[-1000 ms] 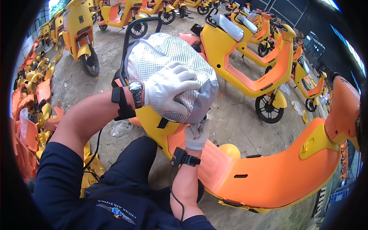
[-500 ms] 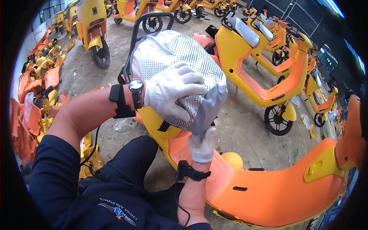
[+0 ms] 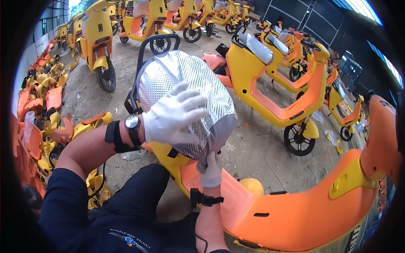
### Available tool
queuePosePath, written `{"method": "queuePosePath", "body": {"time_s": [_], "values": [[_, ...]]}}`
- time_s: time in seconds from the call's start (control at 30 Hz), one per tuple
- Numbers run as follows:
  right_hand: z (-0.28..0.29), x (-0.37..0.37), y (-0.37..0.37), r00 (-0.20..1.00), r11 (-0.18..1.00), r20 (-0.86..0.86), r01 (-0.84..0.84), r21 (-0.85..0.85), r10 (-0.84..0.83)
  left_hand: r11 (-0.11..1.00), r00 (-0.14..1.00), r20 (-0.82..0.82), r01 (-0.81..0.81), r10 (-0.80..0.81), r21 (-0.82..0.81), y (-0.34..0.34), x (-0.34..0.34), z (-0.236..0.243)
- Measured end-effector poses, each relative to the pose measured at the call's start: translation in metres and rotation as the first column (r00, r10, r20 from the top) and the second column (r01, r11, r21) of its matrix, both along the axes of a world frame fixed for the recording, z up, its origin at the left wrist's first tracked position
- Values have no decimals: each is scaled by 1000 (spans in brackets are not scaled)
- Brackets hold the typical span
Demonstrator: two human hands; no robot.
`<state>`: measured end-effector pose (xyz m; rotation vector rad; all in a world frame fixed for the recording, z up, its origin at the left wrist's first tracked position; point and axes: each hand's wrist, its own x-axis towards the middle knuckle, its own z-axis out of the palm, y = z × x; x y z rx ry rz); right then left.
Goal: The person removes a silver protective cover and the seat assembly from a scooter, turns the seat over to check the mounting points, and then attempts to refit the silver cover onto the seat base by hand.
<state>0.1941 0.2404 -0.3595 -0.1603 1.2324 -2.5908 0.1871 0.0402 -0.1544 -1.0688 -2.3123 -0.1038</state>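
Note:
A silver quilted seat cover is stretched over the saddle of an orange and yellow scooter right in front of me. My left hand, in a white glove, lies flat on top of the cover with its fingers spread. My right hand, also gloved in white, grips the grey front edge of the cover from below, at the saddle's nose. Each wrist wears a black strap, and the left one also a watch.
A black rear rack rises behind the saddle. Several parked yellow scooters stand ahead and to the right on the concrete floor. A heap of orange and yellow body panels lies along my left.
The view has shifted, so the saddle sits more centred. My left hand has spread flatter across the cover. My right hand stays on the cover's front edge.

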Motion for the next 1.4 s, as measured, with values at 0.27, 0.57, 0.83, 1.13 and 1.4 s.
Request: {"method": "queuePosePath", "body": {"time_s": [0.27, 0.57, 0.83, 1.13, 1.4], "values": [[0, -29, 7, 968, 937, 245, 134, -323, -54, 998, 1000, -19, -2, 3, 67, 12, -9, -15], [47, -93, 51, 998, 991, -50, 31, -133, -37, 997, 1000, 9, 8, -9, 77, 10, -12, -26], [103, -106, 62, 999, 505, -14, -13, 863, 50, 985, 997, 17, 73, -77, 154, 5, -15, -30], [147, -109, 45, 908, -513, 36, 202, 834, 416, 958, 965, -90, 257, -248, 123, 44, -25, -27], [81, -128, 77, 974, -154, 72, -39, 987, 215, 884, 913, -104, 409, -395, 226, 60, -35, -35]]}}
